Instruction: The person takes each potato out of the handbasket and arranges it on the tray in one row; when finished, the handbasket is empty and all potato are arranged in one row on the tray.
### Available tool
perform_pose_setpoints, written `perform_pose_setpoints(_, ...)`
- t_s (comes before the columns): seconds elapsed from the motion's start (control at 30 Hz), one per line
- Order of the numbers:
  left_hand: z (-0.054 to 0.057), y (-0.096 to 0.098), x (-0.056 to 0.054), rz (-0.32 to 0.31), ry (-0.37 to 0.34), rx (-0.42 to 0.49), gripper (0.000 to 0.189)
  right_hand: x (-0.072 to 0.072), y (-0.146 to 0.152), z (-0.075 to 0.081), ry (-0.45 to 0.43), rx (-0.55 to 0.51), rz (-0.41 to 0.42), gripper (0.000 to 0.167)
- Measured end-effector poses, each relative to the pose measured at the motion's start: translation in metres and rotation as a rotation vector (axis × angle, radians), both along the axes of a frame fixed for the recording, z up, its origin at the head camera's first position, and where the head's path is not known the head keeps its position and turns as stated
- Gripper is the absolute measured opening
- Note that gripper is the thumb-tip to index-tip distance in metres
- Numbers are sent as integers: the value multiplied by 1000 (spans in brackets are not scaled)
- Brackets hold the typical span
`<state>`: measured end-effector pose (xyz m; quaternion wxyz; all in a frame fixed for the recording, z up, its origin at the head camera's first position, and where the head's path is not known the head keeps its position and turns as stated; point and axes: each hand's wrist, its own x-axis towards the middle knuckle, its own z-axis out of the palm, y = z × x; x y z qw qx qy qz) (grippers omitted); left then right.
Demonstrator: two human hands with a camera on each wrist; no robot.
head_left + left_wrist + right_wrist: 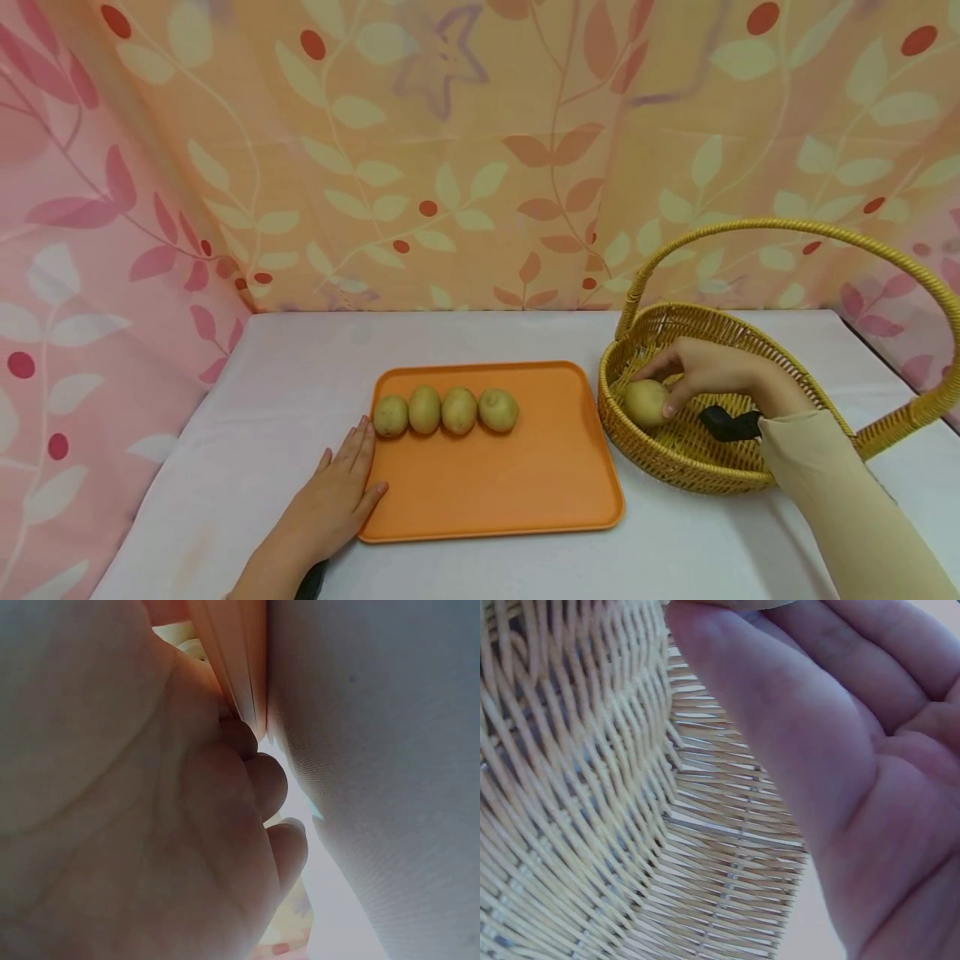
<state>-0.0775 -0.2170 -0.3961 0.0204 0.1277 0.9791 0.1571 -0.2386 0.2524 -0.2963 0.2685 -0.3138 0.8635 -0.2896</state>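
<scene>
Inside the wicker basket (678, 479), toward its left side, my right hand (708, 367) grips a potato (647, 403) between thumb and fingers. In the right wrist view only a sliver of that potato (742, 603) shows at the top, above the thumb. My left hand (330, 500) rests along the left edge of the orange tray (495, 483), fingers straight and thumb over the rim. On the tray's upper left, several potatoes (459, 411) lie side by side in a row. The left wrist view shows the palm (135, 795) against the tray's edge (236, 660).
The basket's tall arched handle (780, 223) rises over the right arm. A white cloth (300, 375) covers the table. Behind stands a leaf-patterned curtain (465, 192), with a pink one (97, 275) at the left. A black strap piece (727, 423) hangs at the right wrist.
</scene>
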Motion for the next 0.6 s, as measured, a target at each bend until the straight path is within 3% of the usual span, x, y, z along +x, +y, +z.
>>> perform_pose_setpoints(0.33,0,-1,2,-7,9,-9,71,14,-2,10,93,-26,-64,58)
perform_pose_setpoints(0.6,2,-1,2,-5,4,-17,71,24,-5,21,193,-58,-30,55)
